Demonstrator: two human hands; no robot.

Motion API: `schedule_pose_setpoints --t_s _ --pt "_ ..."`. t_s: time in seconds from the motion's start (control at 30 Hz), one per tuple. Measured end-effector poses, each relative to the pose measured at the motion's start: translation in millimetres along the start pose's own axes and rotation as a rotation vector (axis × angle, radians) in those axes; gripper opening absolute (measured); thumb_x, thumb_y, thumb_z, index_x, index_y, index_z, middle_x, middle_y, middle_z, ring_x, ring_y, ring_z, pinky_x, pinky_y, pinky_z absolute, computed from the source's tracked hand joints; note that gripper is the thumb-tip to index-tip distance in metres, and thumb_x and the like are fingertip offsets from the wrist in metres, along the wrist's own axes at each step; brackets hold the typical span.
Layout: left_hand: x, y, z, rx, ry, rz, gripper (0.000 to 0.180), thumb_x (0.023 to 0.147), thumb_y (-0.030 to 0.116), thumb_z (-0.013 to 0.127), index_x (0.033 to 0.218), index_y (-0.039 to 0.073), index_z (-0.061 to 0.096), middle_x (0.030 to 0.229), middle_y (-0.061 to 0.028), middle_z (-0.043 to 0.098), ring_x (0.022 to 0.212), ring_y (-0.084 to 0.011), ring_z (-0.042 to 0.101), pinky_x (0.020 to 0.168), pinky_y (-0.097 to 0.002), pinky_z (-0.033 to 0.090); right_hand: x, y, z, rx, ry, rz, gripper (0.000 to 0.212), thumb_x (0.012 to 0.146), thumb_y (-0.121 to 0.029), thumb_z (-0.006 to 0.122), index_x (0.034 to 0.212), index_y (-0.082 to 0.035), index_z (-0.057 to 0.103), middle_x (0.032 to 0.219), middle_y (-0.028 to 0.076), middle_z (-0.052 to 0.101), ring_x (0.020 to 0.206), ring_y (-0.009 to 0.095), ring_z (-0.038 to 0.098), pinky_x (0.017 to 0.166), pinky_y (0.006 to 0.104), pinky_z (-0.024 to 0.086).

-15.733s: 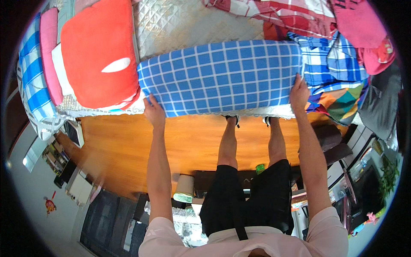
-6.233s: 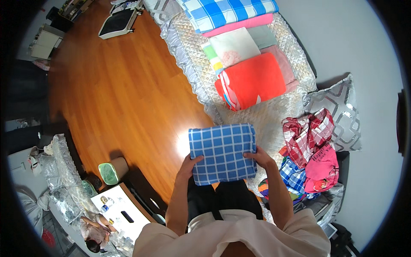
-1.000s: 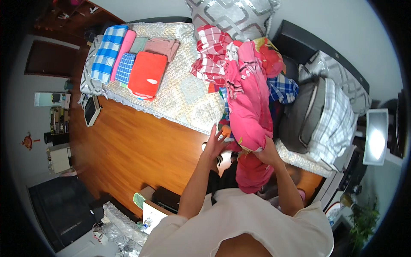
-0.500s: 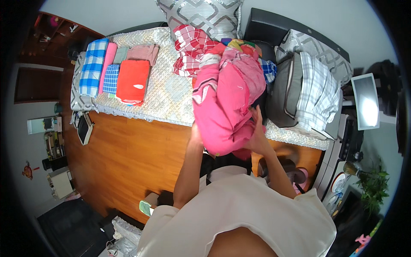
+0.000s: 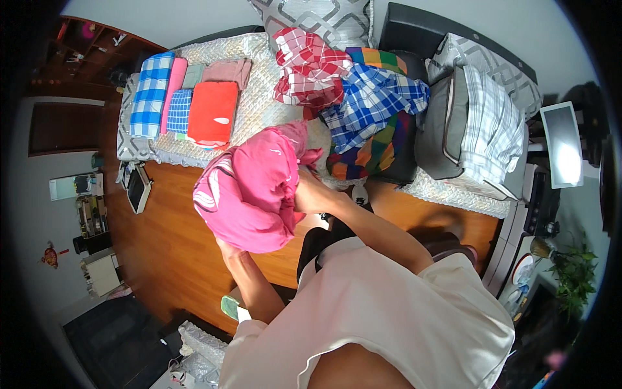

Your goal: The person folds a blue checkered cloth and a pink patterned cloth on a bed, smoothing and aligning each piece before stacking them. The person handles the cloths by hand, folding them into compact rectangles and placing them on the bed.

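A bunched pink cloth [image 5: 253,188] with a pale print hangs over the floor in front of my body. My left hand [image 5: 230,249] supports it from below, its fingers hidden under the folds. Against the cloth's right side presses my right hand [image 5: 310,193], fingers mostly tucked in the fabric. On the couch beyond lie a crumpled red-and-white checked cloth [image 5: 308,65] and a blue-and-white plaid cloth [image 5: 372,97]. Under the plaid one shows a multicoloured patchwork cloth [image 5: 359,162].
Folded on the couch at left are a blue checked cloth [image 5: 152,94] and a red-orange cloth [image 5: 212,115], among other pieces. A grey storage bag [image 5: 440,129] with a white plaid cloth [image 5: 489,126] stands at right. Wooden floor [image 5: 172,227] runs below the couch.
Both hands have carried the pink cloth off the right part of the couch, leftward over the floor. The blue plaid and patchwork cloths beneath it now show.
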State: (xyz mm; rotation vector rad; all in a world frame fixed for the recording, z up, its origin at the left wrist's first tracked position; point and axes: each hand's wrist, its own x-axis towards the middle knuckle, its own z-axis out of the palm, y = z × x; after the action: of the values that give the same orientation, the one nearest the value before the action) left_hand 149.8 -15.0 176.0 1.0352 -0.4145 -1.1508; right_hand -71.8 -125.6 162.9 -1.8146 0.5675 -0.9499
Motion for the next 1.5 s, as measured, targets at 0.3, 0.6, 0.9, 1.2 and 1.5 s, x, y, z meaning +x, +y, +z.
schedule_pose_setpoints --t_s 0.3,0.6,0.9,1.2,1.5 --pt "19 -11 16 0.009 -0.062 0.004 0.056 0.093 0.025 0.052 0.139 0.002 0.031 0.134 -0.0155 0.045 0.121 -0.0271 0.047 0.1 -0.0409 0.042 -8 -22 -19 0.064 0.037 -0.081 0.107 0.054 -0.008 0.081 0.141 -0.004 0.019 0.136 0.023 0.035 0.124 0.039 0.039 0.101 0.0435 0.035" --pt "74 -15 134 -0.005 -0.328 0.073 0.056 0.092 0.023 0.054 0.139 0.002 0.031 0.134 -0.0151 0.046 0.122 -0.0264 0.047 0.1 -0.0405 0.042 7 -35 -93 -0.307 0.402 -0.17 0.064 0.073 -0.01 0.066 0.13 0.0 0.039 0.135 0.025 0.036 0.125 0.043 0.035 0.105 0.0454 0.03" --pt "112 -48 285 0.078 -0.686 -0.051 0.044 0.095 0.019 0.048 0.134 0.0 0.039 0.132 -0.0149 0.047 0.118 -0.0239 0.05 0.099 -0.0377 0.042 -7 -47 -224 -0.741 0.489 -0.06 0.039 0.071 -0.007 0.061 0.108 0.0 0.052 0.112 0.023 0.054 0.101 0.043 0.051 0.087 0.0477 0.041" --pt "104 -220 220 0.324 -0.393 -0.589 0.052 0.091 0.037 0.054 0.127 0.0 0.048 0.123 -0.0125 0.055 0.109 -0.022 0.054 0.094 -0.0357 0.043 -127 75 -180 -0.202 0.372 0.579 0.057 0.064 -0.019 0.082 0.106 -0.001 0.047 0.098 0.011 0.053 0.092 0.019 0.052 0.081 0.0336 0.043" --pt "108 -279 88 0.773 -0.108 -0.224 0.038 0.093 0.028 0.051 0.077 -0.004 0.064 0.065 -0.003 0.056 0.063 -0.0108 0.045 0.06 -0.03 0.04 -205 100 -198 -0.308 0.643 0.567 0.039 0.074 -0.006 0.07 0.063 -0.008 0.032 0.061 -0.002 0.032 0.06 0.008 0.032 0.054 0.0251 0.031"
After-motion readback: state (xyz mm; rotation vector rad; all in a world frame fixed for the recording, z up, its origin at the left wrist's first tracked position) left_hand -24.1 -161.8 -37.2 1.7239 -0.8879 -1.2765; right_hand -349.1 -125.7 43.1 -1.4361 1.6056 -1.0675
